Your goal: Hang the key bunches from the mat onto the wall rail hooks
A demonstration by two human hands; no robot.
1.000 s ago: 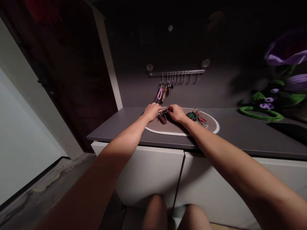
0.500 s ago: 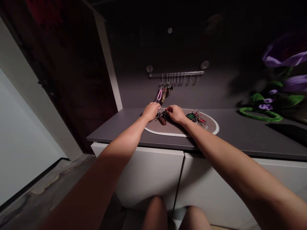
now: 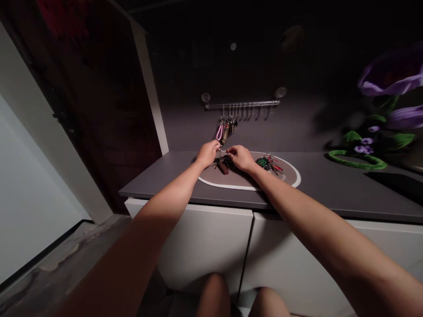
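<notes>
My left hand (image 3: 207,153) is closed in a pinch on the ring of a key bunch, at the left part of an oval mat (image 3: 239,179). From that ring hang a few keys and a brown block-shaped fob (image 3: 223,168), low over the mat or touching it. My right hand (image 3: 242,157) is just to the right, its fingers curled together beside dark keys (image 3: 227,159); what lies between its fingertips is hidden. A second key bunch (image 3: 262,163), with a black and green tag and red pieces, lies on the mat right of my right hand.
On the wall above, a clear hook rail (image 3: 244,105) carries several hooks; keys with a pink loop (image 3: 219,132) hang at its left. Purple flowers (image 3: 363,147) with a green ring base stand on the grey counter (image 3: 330,189) at right. A dark door is at left.
My left hand has raised the key ring slightly, and the fingers now show pinching it. The right hand stays nearly in place, its fingertips shifted a little. The camera view has moved slightly.
</notes>
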